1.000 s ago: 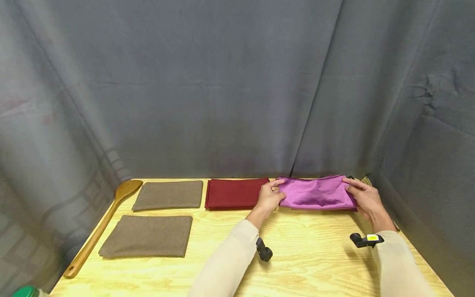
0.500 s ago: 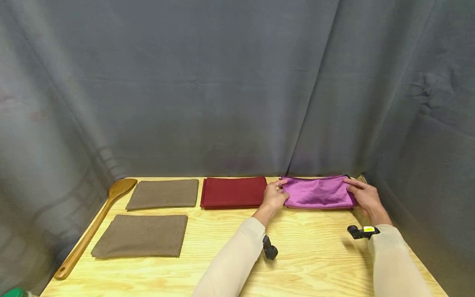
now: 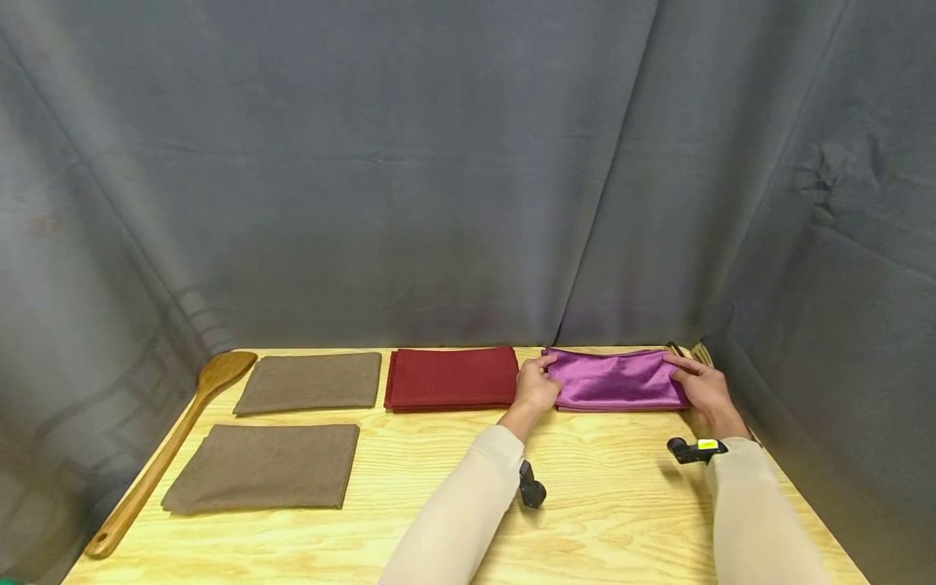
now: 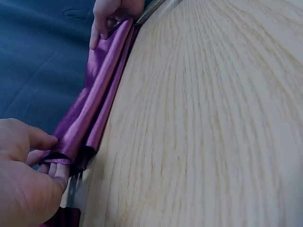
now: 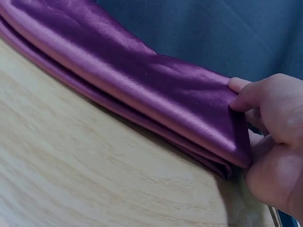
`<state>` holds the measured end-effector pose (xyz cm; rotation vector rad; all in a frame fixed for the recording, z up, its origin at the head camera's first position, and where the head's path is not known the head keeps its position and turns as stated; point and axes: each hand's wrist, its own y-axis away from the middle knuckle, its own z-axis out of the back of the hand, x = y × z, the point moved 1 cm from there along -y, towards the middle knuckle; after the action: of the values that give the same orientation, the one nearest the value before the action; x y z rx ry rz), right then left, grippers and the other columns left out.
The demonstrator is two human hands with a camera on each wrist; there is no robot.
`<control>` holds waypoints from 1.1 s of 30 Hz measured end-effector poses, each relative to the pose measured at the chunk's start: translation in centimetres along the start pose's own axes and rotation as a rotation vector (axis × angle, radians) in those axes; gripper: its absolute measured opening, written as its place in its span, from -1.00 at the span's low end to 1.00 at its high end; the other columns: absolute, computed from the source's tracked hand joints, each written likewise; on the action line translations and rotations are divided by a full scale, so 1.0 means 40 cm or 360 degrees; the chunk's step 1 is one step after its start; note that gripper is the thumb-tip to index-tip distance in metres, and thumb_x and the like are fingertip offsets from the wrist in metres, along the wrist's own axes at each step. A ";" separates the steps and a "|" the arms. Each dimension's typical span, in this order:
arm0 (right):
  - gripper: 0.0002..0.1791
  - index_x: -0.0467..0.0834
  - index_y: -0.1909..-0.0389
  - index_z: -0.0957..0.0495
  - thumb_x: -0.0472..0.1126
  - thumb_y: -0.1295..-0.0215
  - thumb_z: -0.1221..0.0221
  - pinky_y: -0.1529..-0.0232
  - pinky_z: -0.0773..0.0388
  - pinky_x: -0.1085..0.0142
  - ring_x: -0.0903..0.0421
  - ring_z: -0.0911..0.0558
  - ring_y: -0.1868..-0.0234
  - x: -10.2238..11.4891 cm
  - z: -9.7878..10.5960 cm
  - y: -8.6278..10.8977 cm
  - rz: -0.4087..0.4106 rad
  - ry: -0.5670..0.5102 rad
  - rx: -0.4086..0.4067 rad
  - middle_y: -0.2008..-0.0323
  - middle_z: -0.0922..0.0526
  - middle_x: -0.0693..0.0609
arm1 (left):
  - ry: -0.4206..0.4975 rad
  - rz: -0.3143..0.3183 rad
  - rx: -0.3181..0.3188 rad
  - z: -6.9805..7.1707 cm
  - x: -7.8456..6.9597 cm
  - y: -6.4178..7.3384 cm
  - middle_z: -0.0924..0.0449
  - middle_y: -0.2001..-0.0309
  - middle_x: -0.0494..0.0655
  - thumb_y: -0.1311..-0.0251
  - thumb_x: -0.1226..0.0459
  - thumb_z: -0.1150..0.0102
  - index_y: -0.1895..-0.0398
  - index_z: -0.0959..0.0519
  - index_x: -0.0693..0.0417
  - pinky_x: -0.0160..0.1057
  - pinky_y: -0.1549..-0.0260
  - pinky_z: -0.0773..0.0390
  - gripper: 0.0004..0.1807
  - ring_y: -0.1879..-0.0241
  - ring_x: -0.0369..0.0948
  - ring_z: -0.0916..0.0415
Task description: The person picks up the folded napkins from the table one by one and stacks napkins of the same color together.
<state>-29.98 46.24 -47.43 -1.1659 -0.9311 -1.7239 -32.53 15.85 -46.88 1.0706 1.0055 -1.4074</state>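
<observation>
A folded, shiny purple satin cloth [image 3: 617, 380] lies at the back right of the table, with several layers showing along its front edge in the right wrist view. My left hand [image 3: 537, 388] pinches its left end; in the left wrist view the thumb and fingers [image 4: 45, 141] of that hand close on the upper layers. At the opposite end my right hand [image 3: 704, 392] grips the cloth's edge, fingertips on top [image 5: 241, 94]. Just left of my left hand is a folded dark red cloth [image 3: 452, 379].
Two folded brown cloths, one behind [image 3: 309, 382] and one in front [image 3: 263, 467], lie on the left. A long wooden spoon [image 3: 157, 463] runs along the left table edge. Grey curtains [image 3: 409, 179] enclose the table [image 3: 600, 504]. Thin, partly hidden items [image 3: 700, 353] sit beyond my right hand.
The head view has turned slightly right, so everything appears further left. Both hands keep hold of the purple cloth, which looks settled flatter and a little further from the red cloth.
</observation>
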 end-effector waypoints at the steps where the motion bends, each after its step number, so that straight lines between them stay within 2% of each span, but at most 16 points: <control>1: -0.58 0.21 -0.26 -0.64 -0.23 -0.50 -0.13 0.13 -0.47 0.64 0.48 -0.45 0.01 -0.003 -0.002 -0.001 0.0003 -0.0043 -0.0005 -0.30 -0.54 0.18 | -0.0021 0.0006 -0.0007 -0.001 -0.001 0.001 -0.55 -0.24 0.08 -0.02 0.64 -0.15 -0.25 -0.65 0.07 -0.35 0.12 -0.54 -0.33 0.04 -0.19 -0.50; 4: -0.58 0.14 -0.20 -0.70 -0.31 -0.48 -0.12 0.21 -0.55 0.56 0.46 -0.49 0.16 -0.011 -0.010 0.000 0.0005 -0.0176 -0.0001 0.07 -0.58 0.44 | -0.0060 0.0026 -0.0012 -0.004 -0.004 0.005 -0.53 -0.23 0.11 -0.02 0.64 -0.12 -0.27 -0.63 0.09 -0.18 -0.28 -0.48 -0.33 -0.20 -0.05 -0.45; 7: -0.58 0.08 -0.21 -0.70 -0.32 -0.48 -0.10 0.26 -0.58 0.53 0.44 -0.52 0.22 -0.015 -0.014 0.004 0.0013 -0.0180 -0.0007 0.19 -0.53 0.50 | -0.0106 0.0014 -0.0020 -0.004 -0.006 0.008 -0.54 -0.20 0.13 0.01 0.64 -0.10 -0.26 -0.63 0.13 -0.10 -0.41 -0.40 -0.32 -0.31 0.02 -0.42; 9: -0.58 0.04 -0.23 -0.68 -0.32 -0.48 -0.08 0.27 -0.57 0.52 0.45 -0.50 0.22 -0.016 -0.017 0.005 0.0011 -0.0129 -0.0032 0.15 -0.53 0.44 | -0.0143 0.0003 -0.0026 -0.004 -0.007 0.011 -0.55 -0.19 0.15 0.03 0.63 -0.10 -0.25 -0.63 0.16 -0.10 -0.42 -0.39 -0.32 -0.30 0.05 -0.44; 12: -0.56 -0.06 -0.32 -0.60 -0.32 -0.49 -0.05 0.26 -0.55 0.55 0.46 -0.47 0.20 -0.012 -0.021 0.003 0.0002 -0.0020 -0.0077 -0.05 -0.60 0.18 | -0.0190 -0.0013 -0.0016 -0.004 -0.009 0.012 -0.55 -0.19 0.19 0.01 0.61 -0.12 -0.25 -0.62 0.20 -0.10 -0.42 -0.40 -0.36 -0.30 0.07 -0.45; 14: -0.54 -0.13 -0.37 -0.53 -0.31 -0.50 -0.05 0.23 -0.52 0.58 0.42 -0.46 0.14 -0.008 -0.025 0.000 -0.0009 0.0065 -0.0109 -0.24 -0.54 -0.04 | -0.0192 -0.0002 -0.0001 -0.003 -0.013 0.011 -0.53 -0.21 0.22 -0.02 0.60 -0.12 -0.26 -0.61 0.22 -0.08 -0.43 -0.39 -0.38 -0.31 0.09 -0.44; 17: -0.51 -0.22 -0.42 -0.45 -0.31 -0.51 -0.04 0.17 -0.43 0.59 0.25 -0.48 -0.06 0.002 -0.023 0.001 0.0005 0.0221 -0.0150 -0.43 -0.40 -0.24 | -0.0207 0.0000 0.0017 0.000 -0.020 0.009 -0.50 -0.23 0.25 -0.04 0.57 -0.14 -0.27 -0.60 0.23 -0.07 -0.44 -0.38 -0.38 -0.32 0.11 -0.42; 20: -0.50 -0.27 -0.42 -0.42 -0.31 -0.51 -0.01 0.14 -0.34 0.53 0.03 -0.43 -0.24 0.010 -0.018 0.005 0.0042 0.0341 -0.0179 -0.44 -0.40 -0.32 | -0.0232 -0.0023 0.0021 0.008 -0.026 0.008 -0.48 -0.24 0.26 -0.01 0.55 -0.19 -0.28 -0.60 0.23 -0.07 -0.43 -0.39 -0.37 -0.32 0.12 -0.41; 22: -0.51 -0.30 -0.41 -0.43 -0.31 -0.51 0.02 0.17 -0.37 0.52 0.04 -0.47 -0.17 0.014 -0.012 0.009 0.0063 0.0395 -0.0184 -0.37 -0.46 -0.33 | -0.0251 -0.0063 0.0030 0.019 -0.032 0.009 -0.47 -0.25 0.27 -0.01 0.55 -0.24 -0.29 -0.58 0.25 -0.06 -0.42 -0.40 -0.36 -0.32 0.12 -0.40; 24: -0.52 -0.32 -0.39 -0.45 -0.32 -0.52 0.03 0.23 -0.42 0.53 0.17 -0.55 0.00 0.018 -0.008 0.014 0.0107 0.0398 -0.0199 -0.17 -0.62 -0.22 | -0.0285 -0.0127 0.0027 0.034 -0.039 0.008 -0.50 -0.23 0.27 0.00 0.53 -0.27 -0.28 -0.57 0.28 -0.07 -0.39 -0.42 -0.36 -0.30 0.11 -0.42; 25: -0.53 -0.35 -0.37 -0.46 -0.33 -0.52 0.03 0.26 -0.47 0.54 0.27 -0.56 0.10 0.021 -0.005 0.018 0.0141 0.0380 -0.0207 -0.03 -0.69 -0.10 | -0.0298 -0.0161 0.0026 0.044 -0.043 0.008 -0.51 -0.22 0.27 0.01 0.53 -0.28 -0.27 -0.57 0.30 -0.08 -0.37 -0.44 -0.36 -0.28 0.10 -0.44; 28: -0.56 -0.44 -0.32 -0.44 -0.38 -0.51 0.02 0.32 -0.57 0.56 0.48 -0.55 0.30 0.034 0.001 0.031 0.0264 0.0258 -0.0183 0.28 -0.63 0.33 | -0.0312 -0.0272 0.0070 0.080 -0.055 0.003 -0.55 -0.19 0.30 -0.02 0.52 -0.29 -0.26 -0.58 0.30 -0.11 -0.22 -0.56 -0.39 -0.20 0.11 -0.54; 30: -0.58 -0.49 -0.30 -0.43 -0.40 -0.51 0.00 0.28 -0.60 0.59 0.54 -0.57 0.31 0.045 0.007 0.046 0.0337 0.0160 -0.0145 0.37 -0.56 0.51 | -0.0313 -0.0315 0.0128 0.105 -0.059 -0.001 -0.56 -0.19 0.26 -0.07 0.52 -0.29 -0.27 -0.59 0.25 -0.17 -0.12 -0.63 -0.41 -0.17 0.09 -0.60; 33: -0.65 -0.44 -0.23 -0.47 -0.41 -0.51 -0.04 0.21 -0.62 0.61 0.54 -0.61 0.27 0.065 0.020 0.076 0.0412 -0.0013 -0.0079 0.36 -0.60 0.53 | -0.0289 -0.0344 0.0235 0.148 -0.060 -0.001 -0.56 -0.22 0.21 -0.16 0.49 -0.29 -0.27 -0.60 0.15 -0.22 -0.05 -0.68 -0.46 -0.18 0.06 -0.62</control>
<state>-27.49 45.23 -44.35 -1.2671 -0.7110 -1.5411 -32.97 10.73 -43.10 0.9403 0.9165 -1.7448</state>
